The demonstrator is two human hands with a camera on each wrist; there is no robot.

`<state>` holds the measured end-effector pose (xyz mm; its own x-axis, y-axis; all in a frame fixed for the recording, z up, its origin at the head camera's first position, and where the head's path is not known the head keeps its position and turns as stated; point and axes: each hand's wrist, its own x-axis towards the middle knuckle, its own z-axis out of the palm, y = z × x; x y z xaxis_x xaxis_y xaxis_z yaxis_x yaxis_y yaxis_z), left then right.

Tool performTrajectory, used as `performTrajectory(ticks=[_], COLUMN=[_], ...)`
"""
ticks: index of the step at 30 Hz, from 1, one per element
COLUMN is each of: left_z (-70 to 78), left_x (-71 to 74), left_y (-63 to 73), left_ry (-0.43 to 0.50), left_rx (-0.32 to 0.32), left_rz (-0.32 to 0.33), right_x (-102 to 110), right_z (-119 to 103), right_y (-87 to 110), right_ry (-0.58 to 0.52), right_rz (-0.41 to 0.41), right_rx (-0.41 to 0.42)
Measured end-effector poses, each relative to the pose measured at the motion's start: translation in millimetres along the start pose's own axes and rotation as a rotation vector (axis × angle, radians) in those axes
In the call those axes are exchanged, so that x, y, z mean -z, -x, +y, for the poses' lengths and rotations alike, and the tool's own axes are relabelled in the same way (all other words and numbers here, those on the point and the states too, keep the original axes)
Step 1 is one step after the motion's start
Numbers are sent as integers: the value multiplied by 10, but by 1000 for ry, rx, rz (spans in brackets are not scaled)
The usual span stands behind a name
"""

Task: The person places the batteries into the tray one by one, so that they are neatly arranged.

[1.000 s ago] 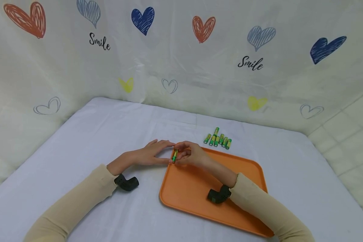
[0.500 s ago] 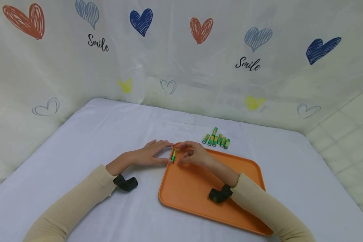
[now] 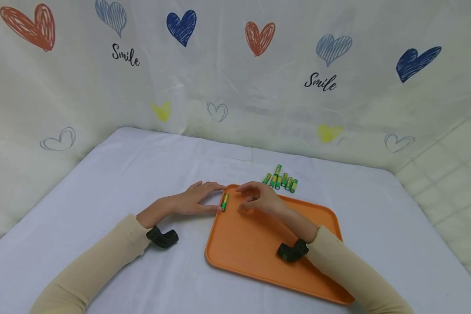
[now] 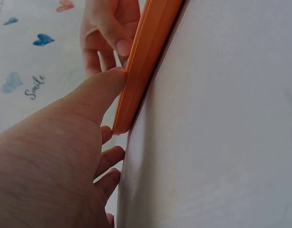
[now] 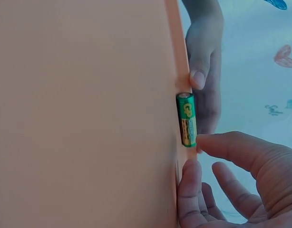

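Observation:
A green-and-yellow battery (image 3: pixel 225 203) lies along the left rim of an orange tray (image 3: pixel 239 257), near its far left corner. In the right wrist view the battery (image 5: pixel 186 119) shows the letters GP. My left hand (image 3: pixel 190 201) rests against the tray's left edge, thumb and fingers spread; in the left wrist view its thumb touches the orange rim (image 4: pixel 146 61). Over the tray, just right of the battery, my right hand (image 3: pixel 264 199) holds nothing, its fingers loosely bent with a gap between thumb and forefinger. Part of the tray is hidden under the right forearm.
Several more green-and-yellow batteries (image 3: pixel 278 179) lie in a cluster on the white tablecloth (image 3: pixel 161 157), beyond the tray's far edge. A dark curved wrist mount (image 3: pixel 162 237) sits at the left cuff, another mount (image 3: pixel 293 251) at the right. A heart-patterned curtain (image 3: pixel 220 78) hangs behind.
My right hand has let go of the battery, which stays by the tray's left rim, and has drawn away to the right. The left hand has stayed at the tray edge.

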<state>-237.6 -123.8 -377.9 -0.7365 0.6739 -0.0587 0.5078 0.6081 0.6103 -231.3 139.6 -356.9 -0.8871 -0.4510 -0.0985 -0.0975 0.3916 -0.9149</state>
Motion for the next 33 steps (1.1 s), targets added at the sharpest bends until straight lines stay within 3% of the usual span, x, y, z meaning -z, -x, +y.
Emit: performTrajectory(ticks=[9,16,27,33], left_z=[0,11,31,9], left_x=[7,-5,-4,-8], left_y=[8,8,18,10], left_ry=[-12,-11,-9,-11], left_rx=[-25,-33,-40,-53], left_rz=[14,19,21,28], right_x=[153,289,489,585], right_z=[60,105,127,175], right_y=[37,78,111,113], right_ry=[-81,-101,-105,-54], right_rz=[27,26,55,90], right_rx=[-38,-4,-19,-32])
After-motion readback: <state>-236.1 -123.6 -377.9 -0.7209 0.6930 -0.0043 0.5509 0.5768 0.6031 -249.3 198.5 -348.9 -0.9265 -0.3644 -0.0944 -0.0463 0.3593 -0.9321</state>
